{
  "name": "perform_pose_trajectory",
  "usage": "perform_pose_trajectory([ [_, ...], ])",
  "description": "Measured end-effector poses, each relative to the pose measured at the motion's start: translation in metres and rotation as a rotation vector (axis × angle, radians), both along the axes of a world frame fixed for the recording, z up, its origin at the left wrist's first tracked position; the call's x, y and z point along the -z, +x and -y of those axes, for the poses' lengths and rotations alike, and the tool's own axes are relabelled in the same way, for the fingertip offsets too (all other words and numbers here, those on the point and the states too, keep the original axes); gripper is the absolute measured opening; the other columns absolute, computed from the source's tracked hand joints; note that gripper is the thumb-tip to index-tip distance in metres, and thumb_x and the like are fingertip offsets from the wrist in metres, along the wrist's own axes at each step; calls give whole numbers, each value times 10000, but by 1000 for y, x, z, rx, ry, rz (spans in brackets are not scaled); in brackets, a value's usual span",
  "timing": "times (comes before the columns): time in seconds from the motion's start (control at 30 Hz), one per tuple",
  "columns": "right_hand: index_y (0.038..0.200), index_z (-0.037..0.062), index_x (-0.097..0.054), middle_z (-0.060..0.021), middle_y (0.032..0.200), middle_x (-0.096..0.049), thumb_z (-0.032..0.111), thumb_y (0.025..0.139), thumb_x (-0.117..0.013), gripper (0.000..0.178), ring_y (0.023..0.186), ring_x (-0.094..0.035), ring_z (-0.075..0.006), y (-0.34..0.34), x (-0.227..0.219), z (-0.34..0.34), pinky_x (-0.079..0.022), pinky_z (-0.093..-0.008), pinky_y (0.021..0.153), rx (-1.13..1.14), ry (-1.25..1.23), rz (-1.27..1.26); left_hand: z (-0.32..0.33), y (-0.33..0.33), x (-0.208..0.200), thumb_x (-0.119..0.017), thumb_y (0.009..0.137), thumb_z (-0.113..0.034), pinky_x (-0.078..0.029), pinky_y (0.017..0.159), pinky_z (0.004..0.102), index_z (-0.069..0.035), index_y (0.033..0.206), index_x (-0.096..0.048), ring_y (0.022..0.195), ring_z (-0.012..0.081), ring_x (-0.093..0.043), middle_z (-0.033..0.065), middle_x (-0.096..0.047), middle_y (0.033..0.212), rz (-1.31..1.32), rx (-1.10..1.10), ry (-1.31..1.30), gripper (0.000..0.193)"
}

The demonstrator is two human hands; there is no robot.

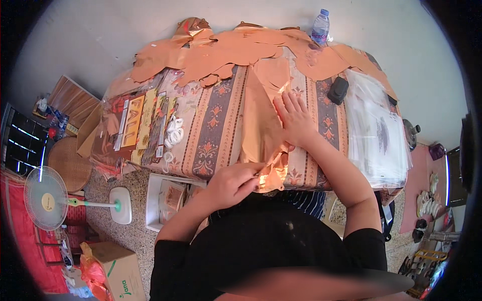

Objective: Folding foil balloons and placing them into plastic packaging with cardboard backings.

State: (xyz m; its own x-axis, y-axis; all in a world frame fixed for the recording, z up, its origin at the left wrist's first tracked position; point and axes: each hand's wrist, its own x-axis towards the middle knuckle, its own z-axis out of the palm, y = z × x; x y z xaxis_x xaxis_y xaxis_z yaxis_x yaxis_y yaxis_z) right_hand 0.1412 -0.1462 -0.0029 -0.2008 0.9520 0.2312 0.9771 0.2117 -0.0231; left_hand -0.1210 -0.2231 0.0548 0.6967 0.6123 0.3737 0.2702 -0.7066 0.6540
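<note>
Fingers: left hand (233,183) pinches the near end of the copper foil strip (261,125); right hand (296,120) lies flat, fingers spread, on it.
Strip: long axis near to far, mid-table.
Bag: clear, right, holds papers (379,140).
Table (216,130): patterned cloth; fan (47,198) on floor left.

right hand (296,120) flat on copper foil (261,125), left hand (233,183) pinching

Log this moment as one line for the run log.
left hand: pinching foil sheet at near edge | right hand: flat on foil sheet | table: foil pile, bottle, bag stack
</note>
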Motion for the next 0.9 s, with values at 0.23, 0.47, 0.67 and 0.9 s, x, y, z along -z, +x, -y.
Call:
perform_pose_trajectory([
  [0.23,1465,54,-270,-232,1496,-285,474,845,-517,789,1419,-210,-368,-2,1,1,-125,-472,1165,4,4,-57,-50,12,-3,-572,917,-146,-511,742,346,4,897,-626,806,257,-649,111,-671,918,-12,162,-280,161],
  [0.47,1468,56,-266,-224,1502,-277,488,848,-519,797,1424,-201,-362,-1,1,0,-120,-471,1167,19,4,4,-135,-4,29,-583,916,-307,-364,1056,434,-13,1261,-544,1282,325,-456,183,-515,1339,-159,-77,236,455],
  [0.67,1473,67,-245,-210,1502,-278,408,902,-457,698,1425,-204,-347,-1,-6,6,-127,-445,1170,20,-23,66,-152,19,35,-461,905,-578,-150,1162,452,-24,1462,-294,1442,300,-177,152,-252,1539,-503,64,317,803],
  [0.9,1472,60,-256,-202,1503,-280,528,914,-430,748,1423,-198,-356,1,0,0,-116,-449,1170,3,-16,-19,-162,31,39,-502,787,-736,-136,1164,463,-45,1471,-282,1443,295,-174,146,-243,1543,-518,88,407,997],
])
